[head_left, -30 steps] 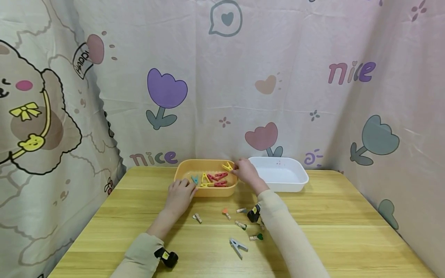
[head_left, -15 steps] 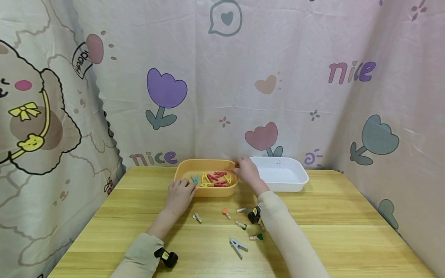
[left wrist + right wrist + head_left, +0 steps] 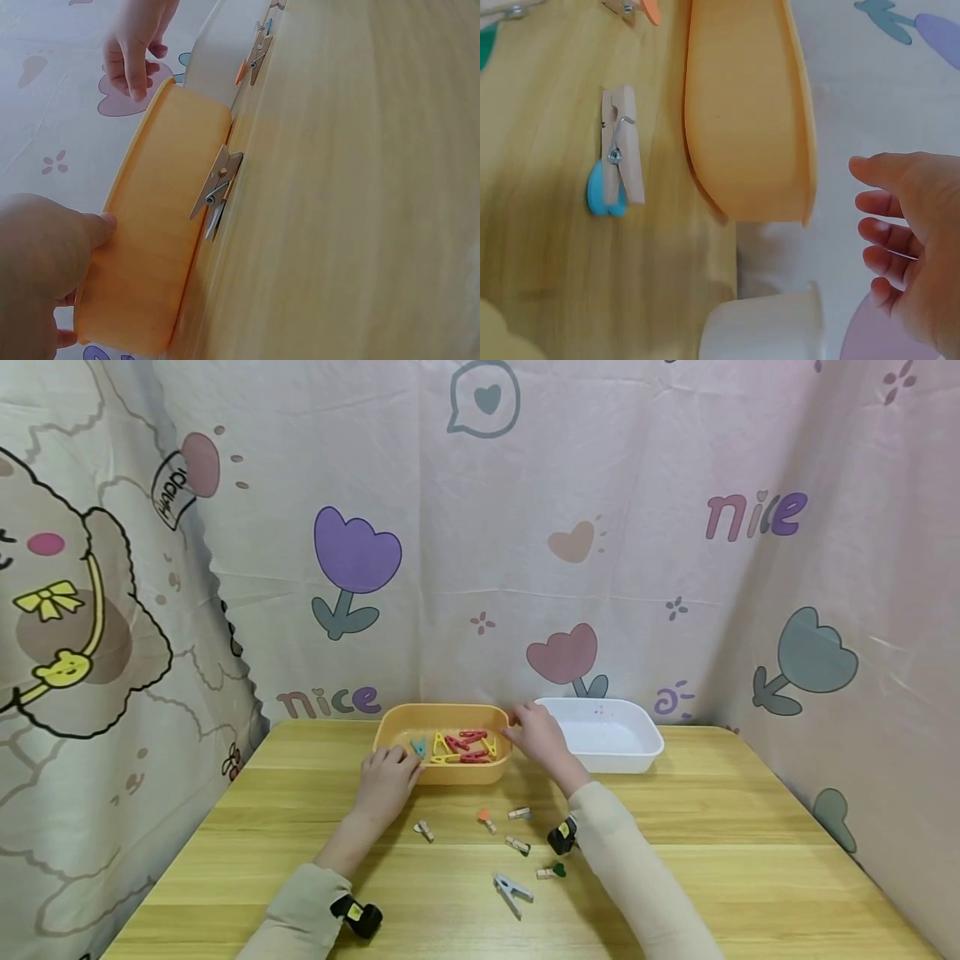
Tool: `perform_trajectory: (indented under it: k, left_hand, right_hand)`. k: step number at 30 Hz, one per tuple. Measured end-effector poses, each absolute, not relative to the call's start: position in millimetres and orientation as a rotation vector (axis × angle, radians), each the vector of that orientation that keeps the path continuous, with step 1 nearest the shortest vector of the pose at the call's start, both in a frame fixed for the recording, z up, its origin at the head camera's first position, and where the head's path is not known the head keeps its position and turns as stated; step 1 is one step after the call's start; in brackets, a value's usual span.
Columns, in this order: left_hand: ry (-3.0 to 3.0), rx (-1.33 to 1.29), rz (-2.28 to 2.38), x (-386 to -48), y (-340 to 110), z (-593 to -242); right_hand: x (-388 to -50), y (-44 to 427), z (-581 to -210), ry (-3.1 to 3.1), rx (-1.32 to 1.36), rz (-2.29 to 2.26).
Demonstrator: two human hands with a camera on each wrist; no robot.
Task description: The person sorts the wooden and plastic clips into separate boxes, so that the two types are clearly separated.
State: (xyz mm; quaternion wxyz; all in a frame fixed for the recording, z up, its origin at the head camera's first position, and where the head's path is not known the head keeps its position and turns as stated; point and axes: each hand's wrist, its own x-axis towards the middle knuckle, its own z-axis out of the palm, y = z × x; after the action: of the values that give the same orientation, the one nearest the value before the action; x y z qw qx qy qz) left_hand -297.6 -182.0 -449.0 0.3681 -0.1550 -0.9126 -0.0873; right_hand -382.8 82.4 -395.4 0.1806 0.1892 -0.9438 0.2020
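My left hand [image 3: 386, 787] grips the front left rim of the orange tray [image 3: 450, 774]; in the left wrist view its thumb lies against the tray's outer wall [image 3: 161, 225] with the fingers over the rim. Inside the tray are a blue clip [image 3: 418, 747], several red clips [image 3: 474, 757] and yellow clips [image 3: 445, 759]. Over the tray's right end hovers my right hand [image 3: 542, 737], empty. The right wrist view shows this hand [image 3: 922, 232] apart from the rim, fingers relaxed and slightly bent.
A white tray [image 3: 617, 763] stands just right of the orange one. In front lie several small wooden clips, one with a green heart [image 3: 551, 872], one with an orange piece [image 3: 487, 822], and a larger grey clip [image 3: 513, 894]. A patterned cloth [image 3: 465, 568] hangs behind the table.
My right hand has let go of a yellow clip, which now lies in the orange tray's right side, and has moved slightly right. The left hand keeps its hold.
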Motion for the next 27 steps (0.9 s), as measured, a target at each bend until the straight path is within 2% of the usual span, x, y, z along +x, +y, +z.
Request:
perform_trajectory:
  k: [27]
  left_hand:
    - [-2.381, -0.381, -0.22, -297, -182, -448]
  right_hand:
    - [-309, 102, -390, -2.594, 0.831, 0.487]
